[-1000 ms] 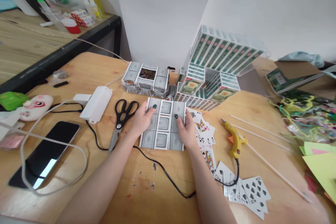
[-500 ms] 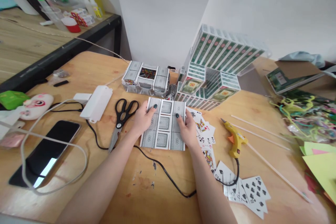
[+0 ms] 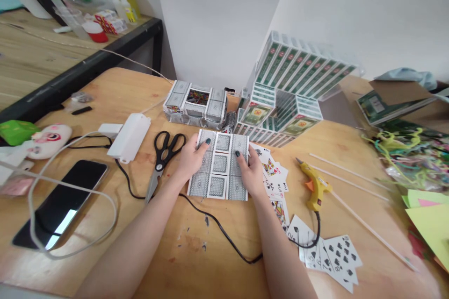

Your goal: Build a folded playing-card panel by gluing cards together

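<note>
A flat panel of playing cards (image 3: 220,164), grey patterned backs facing up, is held between my two hands above the table. My left hand (image 3: 193,155) grips its left edge, thumb on top and the other fingers hidden beneath. On the opposite edge my right hand (image 3: 250,168) holds it the same way. Black-handled scissors (image 3: 159,166) lie just left of my left hand. Loose playing cards (image 3: 275,180) are spread face up beside my right wrist, and a yellow hot glue gun (image 3: 315,186) rests further right.
Behind the panel sits a box covered in cards (image 3: 195,105), next to stacked green card packs (image 3: 298,70). Glue sticks (image 3: 351,175) lie at right. A black cord (image 3: 224,233) crosses under my arms. A phone (image 3: 61,205), a white power strip (image 3: 129,138) and cables occupy the left.
</note>
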Motion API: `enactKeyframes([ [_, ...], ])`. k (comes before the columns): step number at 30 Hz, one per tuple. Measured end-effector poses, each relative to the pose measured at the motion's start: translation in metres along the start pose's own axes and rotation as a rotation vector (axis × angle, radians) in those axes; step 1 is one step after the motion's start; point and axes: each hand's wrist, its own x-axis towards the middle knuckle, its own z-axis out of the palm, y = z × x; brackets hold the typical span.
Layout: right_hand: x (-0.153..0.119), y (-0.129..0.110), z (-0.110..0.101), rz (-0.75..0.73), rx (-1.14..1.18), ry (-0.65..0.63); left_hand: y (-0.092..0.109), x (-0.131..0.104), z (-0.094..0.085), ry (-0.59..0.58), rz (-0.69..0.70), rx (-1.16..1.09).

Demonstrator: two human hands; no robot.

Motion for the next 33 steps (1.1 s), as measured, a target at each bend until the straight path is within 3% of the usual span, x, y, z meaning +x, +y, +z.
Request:
enactKeyframes([
  [10, -0.001, -0.003, 0.002, -0.122, -0.149, 0.07, -0.003, 0.0, 0.0, -0.004, 0.011, -0.068],
  [16, -0.001, -0.003, 0.003, -0.129, -0.109, 0.044, -0.001, 0.0, 0.001, 0.001, 0.011, -0.136],
  [33, -0.002, 0.003, -0.007, 0.049, -0.03, -0.226, -0.009, 0.002, -0.001, 0.213, 0.08, -0.066],
])
